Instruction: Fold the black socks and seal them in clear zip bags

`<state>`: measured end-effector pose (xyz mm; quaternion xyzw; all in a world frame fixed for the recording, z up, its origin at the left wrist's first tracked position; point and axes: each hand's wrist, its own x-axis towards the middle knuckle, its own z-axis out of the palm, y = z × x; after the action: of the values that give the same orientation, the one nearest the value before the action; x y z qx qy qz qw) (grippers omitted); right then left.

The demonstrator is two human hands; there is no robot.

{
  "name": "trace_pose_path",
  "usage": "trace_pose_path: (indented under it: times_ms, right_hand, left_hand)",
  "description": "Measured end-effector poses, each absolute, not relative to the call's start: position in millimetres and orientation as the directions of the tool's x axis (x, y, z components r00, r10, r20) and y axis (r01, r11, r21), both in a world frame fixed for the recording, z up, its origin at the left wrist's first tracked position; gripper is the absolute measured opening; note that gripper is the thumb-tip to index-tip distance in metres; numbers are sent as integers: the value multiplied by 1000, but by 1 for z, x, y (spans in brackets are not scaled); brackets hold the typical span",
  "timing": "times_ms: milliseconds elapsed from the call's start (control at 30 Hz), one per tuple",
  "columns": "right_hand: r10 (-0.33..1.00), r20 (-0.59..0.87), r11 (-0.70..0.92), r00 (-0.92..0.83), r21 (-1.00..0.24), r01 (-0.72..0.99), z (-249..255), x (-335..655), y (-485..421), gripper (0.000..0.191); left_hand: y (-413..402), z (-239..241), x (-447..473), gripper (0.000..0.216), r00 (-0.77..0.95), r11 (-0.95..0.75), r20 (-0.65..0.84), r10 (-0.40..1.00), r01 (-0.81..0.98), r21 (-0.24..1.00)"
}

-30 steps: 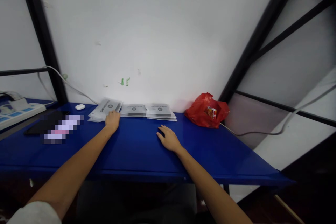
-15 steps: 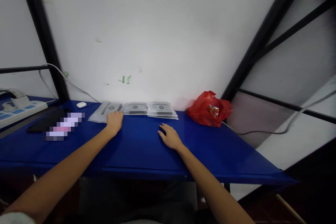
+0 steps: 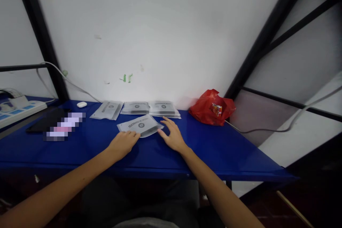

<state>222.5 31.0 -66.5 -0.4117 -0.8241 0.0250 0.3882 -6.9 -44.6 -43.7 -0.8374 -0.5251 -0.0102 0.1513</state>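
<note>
A frosted plastic pouch [image 3: 141,125] with dark printed lettering and a round logo is tilted a little in front of me, low over the blue table. My left hand [image 3: 125,144] is closed on its near left edge, fingers curled over the top. At the pouch's right corner is my right hand [image 3: 172,134], its thumb and fingers apart around that corner; I cannot tell if it touches. Behind lie more such pouches along the wall: one at the left [image 3: 107,110], a middle stack [image 3: 135,107] and a right stack [image 3: 164,109].
A crumpled red plastic bag [image 3: 203,108] holding a small colourful packet stands at the right rear of the blue table [image 3: 213,149]. To the left are a white earphone case [image 3: 81,104], a dark phone-like device with a blurred screen [image 3: 48,121] and a white power strip [image 3: 24,112].
My left hand has drawn a pouch from the left pile toward me and to the right. Another pouch shows where it was. My right hand has stayed nearly in place, beside the pouch.
</note>
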Motion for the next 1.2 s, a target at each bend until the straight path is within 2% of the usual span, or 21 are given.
trace_pose_path:
  times_ms: [100,167,333,533,833,967,1200]
  right_hand:
    - [619,602,735,-504,-218,642,-66,218,27,41]
    - [587,599,748,-545,-144,647,-68,218,29,30]
    - [513,643,774,-569,-60,630,-73,218,35,15]
    - [484,676,818,-555,-125,561,-69,214,29,8]
    - [603,677,750,-422,-300,590,-66,216,30,9]
    - [603,656,758,-454,-294,582,-65,216,28,10]
    - [539,675,803,-504,-231,549,-66,214,30,10]
  left_hand:
    - [-39,-42,-19,31,434,-379,217,874,890,-253]
    - [-37,-42,-24,31,440,-380,231,868,887,-261]
    - [-35,-47,-18,28,483,-402,278,831,865,-300]
    - [-27,-54,7,21,579,-467,350,736,809,-357]
    - [-22,-51,3,36,524,-477,370,768,852,-217]
    - [-22,-55,-8,38,484,-462,374,791,874,-152]
    - [-22,-54,7,20,465,-504,462,756,863,-44]
